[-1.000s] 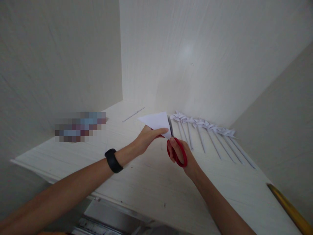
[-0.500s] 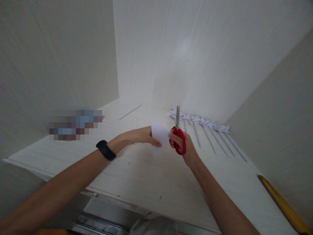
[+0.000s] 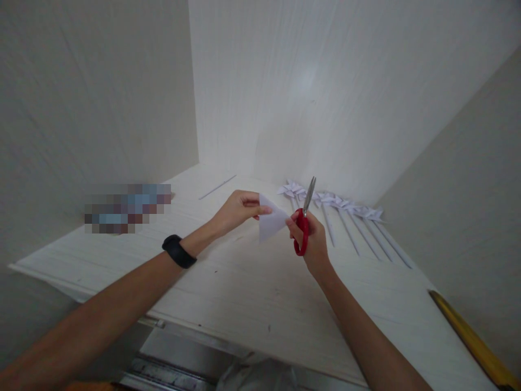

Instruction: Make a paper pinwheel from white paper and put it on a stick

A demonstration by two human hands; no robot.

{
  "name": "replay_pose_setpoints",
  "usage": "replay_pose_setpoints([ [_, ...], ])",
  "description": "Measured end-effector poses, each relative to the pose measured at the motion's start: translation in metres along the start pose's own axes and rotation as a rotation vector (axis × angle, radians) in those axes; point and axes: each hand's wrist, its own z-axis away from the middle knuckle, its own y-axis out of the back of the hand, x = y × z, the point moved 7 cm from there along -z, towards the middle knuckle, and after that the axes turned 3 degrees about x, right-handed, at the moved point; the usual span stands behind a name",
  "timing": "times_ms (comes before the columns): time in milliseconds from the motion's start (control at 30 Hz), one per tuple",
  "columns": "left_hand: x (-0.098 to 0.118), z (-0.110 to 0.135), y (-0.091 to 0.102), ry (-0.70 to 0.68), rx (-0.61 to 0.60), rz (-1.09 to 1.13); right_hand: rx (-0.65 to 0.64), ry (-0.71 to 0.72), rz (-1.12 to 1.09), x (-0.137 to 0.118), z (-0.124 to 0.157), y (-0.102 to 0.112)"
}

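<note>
A small triangle of white paper (image 3: 272, 224) is held up above the white tabletop. My left hand (image 3: 243, 210), with a black band on its wrist, pinches the paper's left edge between thumb and fingers. The thumb and fingertips of my right hand (image 3: 315, 239) grip the paper's right corner. That same hand also has red-handled scissors (image 3: 302, 239) in it, their metal blades close together and pointing up, away from the paper.
Several white paper pinwheels (image 3: 342, 204) on paper sticks lie in a row at the back right. A single thin stick (image 3: 217, 187) lies at the back left. A blurred-out item (image 3: 128, 209) sits by the left wall. A yellow object (image 3: 468, 336) rests along the right edge.
My left hand has shifted its hold to the paper's left edge, fingers now higher. The paper has turned into a triangle pointing right. The scissors have tilted rightward.
</note>
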Motion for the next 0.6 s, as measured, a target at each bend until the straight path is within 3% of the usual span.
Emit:
replay_pose_setpoints([
  [167, 0.027, 0.010, -0.013, -0.324, -0.110, -0.295, 0.079, -0.025, -0.096, 0.001, -0.002, 0.006],
  [367, 0.037, 0.022, -0.016, -0.634, -0.037, -0.570, 0.027, -0.140, -0.336, 0.009, -0.003, 0.003],
  [500, 0.036, 0.026, -0.015, -0.740, 0.023, -0.614, 0.030, -0.162, -0.427, 0.011, -0.004, 0.002],
  [600, 0.033, 0.025, -0.016, -0.699, 0.016, -0.580, 0.043, -0.146, -0.348, 0.009, -0.005, 0.003],
])
